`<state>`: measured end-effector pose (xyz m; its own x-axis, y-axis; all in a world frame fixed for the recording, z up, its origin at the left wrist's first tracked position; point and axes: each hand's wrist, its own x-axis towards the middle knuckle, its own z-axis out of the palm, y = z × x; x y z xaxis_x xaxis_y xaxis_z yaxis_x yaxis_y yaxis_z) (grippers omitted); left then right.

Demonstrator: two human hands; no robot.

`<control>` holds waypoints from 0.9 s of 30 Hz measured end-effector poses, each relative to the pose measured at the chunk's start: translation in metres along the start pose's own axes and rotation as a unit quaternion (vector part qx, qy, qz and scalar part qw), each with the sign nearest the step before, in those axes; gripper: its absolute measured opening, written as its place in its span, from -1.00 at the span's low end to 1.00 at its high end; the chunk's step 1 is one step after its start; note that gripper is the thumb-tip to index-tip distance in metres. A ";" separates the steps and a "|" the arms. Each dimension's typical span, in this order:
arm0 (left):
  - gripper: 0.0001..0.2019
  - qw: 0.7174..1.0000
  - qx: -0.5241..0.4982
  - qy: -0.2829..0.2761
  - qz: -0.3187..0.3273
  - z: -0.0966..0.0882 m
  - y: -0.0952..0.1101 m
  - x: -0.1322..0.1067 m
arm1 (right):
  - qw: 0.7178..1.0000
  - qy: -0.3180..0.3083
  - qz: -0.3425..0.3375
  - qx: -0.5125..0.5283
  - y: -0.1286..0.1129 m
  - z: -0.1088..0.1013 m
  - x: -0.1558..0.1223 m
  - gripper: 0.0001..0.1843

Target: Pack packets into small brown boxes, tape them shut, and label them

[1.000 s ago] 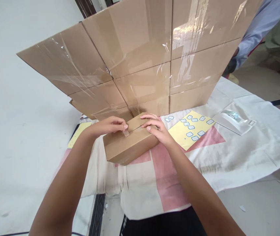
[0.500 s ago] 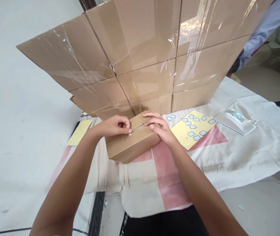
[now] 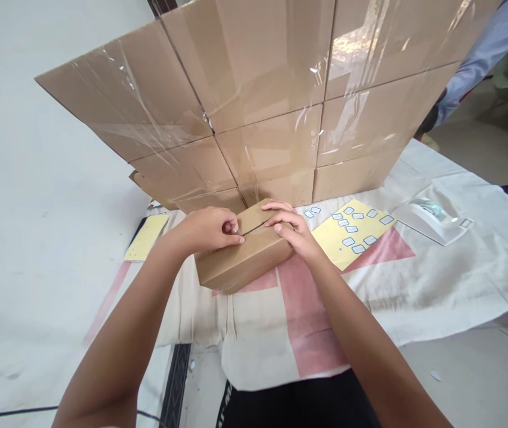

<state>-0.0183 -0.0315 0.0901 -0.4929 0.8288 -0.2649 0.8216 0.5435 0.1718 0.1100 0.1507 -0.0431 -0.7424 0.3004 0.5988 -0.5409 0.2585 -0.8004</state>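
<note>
A small brown cardboard box (image 3: 245, 261) lies on the cloth in front of me, with a seam running along its top. My left hand (image 3: 213, 229) is closed over the box's left part, fingers curled and thumb tip at the seam. Whatever that pinch may hold is too small to make out. Over the right end of the box, my right hand (image 3: 290, 227) grips it, fingers across the far flap and thumb on the near one. The seam shows as a dark gap between the two hands.
A tall cardboard partition (image 3: 272, 131) covered in clear tape stands behind the box. To the right lie a yellow sheet with blue-edged stickers (image 3: 352, 229) and a white tape dispenser (image 3: 435, 220). Another yellow card (image 3: 147, 238) lies left. A person's sleeve (image 3: 481, 65) shows beyond the partition.
My left hand has slid slightly right along the seam, its thumb tip further along. The dark gap looks a little wider. My right hand keeps its place on the box.
</note>
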 end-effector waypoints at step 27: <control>-0.61 0.986 -0.163 0.010 0.012 0.006 -0.022 0.015 | 1.000 -0.001 0.008 0.015 0.003 0.000 0.000 -0.75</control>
<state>-0.0418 -0.0316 0.0762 -0.4829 0.8426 -0.2385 0.6985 0.5349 0.4754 0.1085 0.1516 -0.0455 -0.7523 0.3022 0.5855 -0.5399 0.2265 -0.8107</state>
